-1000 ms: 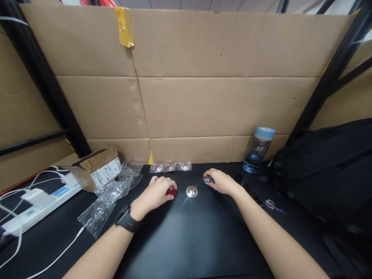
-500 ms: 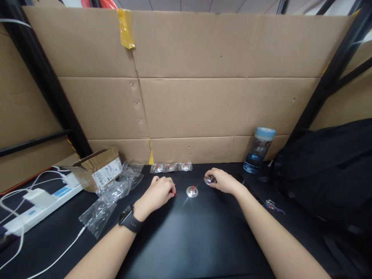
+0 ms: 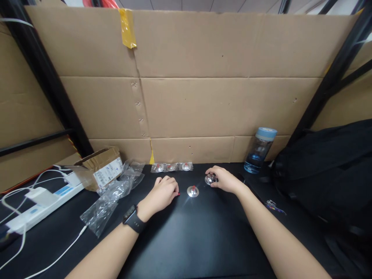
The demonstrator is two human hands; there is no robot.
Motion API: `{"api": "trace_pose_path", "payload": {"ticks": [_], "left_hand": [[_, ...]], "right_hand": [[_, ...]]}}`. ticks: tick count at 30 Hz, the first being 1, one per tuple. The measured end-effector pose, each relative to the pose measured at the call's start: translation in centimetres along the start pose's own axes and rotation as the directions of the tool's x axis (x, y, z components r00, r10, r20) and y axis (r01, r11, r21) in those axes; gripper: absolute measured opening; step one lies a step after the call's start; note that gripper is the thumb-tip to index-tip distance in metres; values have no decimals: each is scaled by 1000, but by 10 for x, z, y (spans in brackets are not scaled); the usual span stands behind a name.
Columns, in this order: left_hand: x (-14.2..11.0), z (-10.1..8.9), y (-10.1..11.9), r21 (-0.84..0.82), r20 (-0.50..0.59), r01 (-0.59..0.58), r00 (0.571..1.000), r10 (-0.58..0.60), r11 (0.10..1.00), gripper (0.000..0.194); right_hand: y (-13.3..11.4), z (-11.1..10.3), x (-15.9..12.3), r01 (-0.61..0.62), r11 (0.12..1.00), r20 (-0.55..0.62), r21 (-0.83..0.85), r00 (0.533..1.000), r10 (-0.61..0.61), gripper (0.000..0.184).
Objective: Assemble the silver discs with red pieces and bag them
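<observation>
My left hand (image 3: 163,192), with a dark watch (image 3: 133,219) on its wrist, is closed in a pinch just above the black tabletop. A small red piece (image 3: 178,194) shows at its fingertips; its full shape is hidden. To the right of it lies a clear, shiny suction cup (image 3: 193,192) with a red piece at its centre. My right hand (image 3: 222,179) has thumb and fingers closed around another clear suction cup (image 3: 209,179), where I see no red. Behind my hands, several wrapped suction cups (image 3: 171,167) with red centres lie in a row.
A blue-lidded bottle (image 3: 260,150) stands at the back right, beside a black backpack (image 3: 331,174). A key ring with a strap (image 3: 273,206) lies near my right forearm. On the left are an opened carton (image 3: 107,170), crumpled clear plastic (image 3: 113,203) and a power strip (image 3: 43,207) with white cables.
My left hand has moved slightly right with the red piece, nearer the suction cup on the table. My right hand keeps its hold almost in the same place.
</observation>
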State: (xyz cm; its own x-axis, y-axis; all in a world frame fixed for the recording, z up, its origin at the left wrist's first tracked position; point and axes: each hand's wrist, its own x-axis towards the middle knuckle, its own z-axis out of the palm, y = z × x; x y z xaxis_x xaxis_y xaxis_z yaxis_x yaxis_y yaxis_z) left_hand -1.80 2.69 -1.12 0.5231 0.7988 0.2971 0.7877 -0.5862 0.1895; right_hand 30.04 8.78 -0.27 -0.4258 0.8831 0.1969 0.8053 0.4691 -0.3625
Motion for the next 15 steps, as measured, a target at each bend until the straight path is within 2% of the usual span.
{"api": "trace_pose_path", "payload": {"ticks": [4, 10, 15], "left_hand": [[2, -2, 2, -26, -66, 26, 997, -28, 999, 11], [7, -7, 6, -54, -173, 55, 983, -63, 997, 12], [9, -12, 12, -166, -220, 101, 966, -137, 981, 8]], "right_hand": [[-2, 2, 1, 53, 992, -69, 115, 997, -45, 57], [-26, 3, -1, 163, 926, -124, 339, 984, -128, 40], [-50, 3, -4, 230, 871, -164, 433, 971, -175, 36]]}}
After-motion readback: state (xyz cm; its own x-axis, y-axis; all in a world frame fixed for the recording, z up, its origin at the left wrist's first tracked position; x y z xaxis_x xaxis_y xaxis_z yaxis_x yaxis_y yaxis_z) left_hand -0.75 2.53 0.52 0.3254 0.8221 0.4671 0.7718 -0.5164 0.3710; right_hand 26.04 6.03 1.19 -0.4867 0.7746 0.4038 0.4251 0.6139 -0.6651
